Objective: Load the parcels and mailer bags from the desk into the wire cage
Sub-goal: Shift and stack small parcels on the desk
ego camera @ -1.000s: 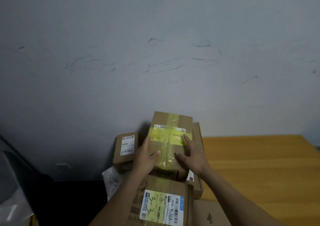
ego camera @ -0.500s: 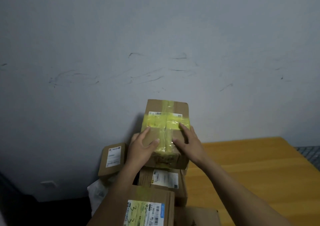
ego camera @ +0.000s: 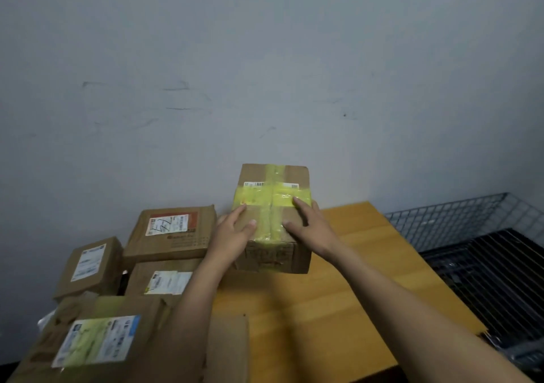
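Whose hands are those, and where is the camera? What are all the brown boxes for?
The camera sits on a person's head and looks down, so you see their own arms. The left hand and right hand hold a brown box with yellow tape between them, fingers laid fairly flat on it. Underneath is a wooden desk. More labelled parcels are piled at its left side. At the right is the wire cage, where the parcels should go.
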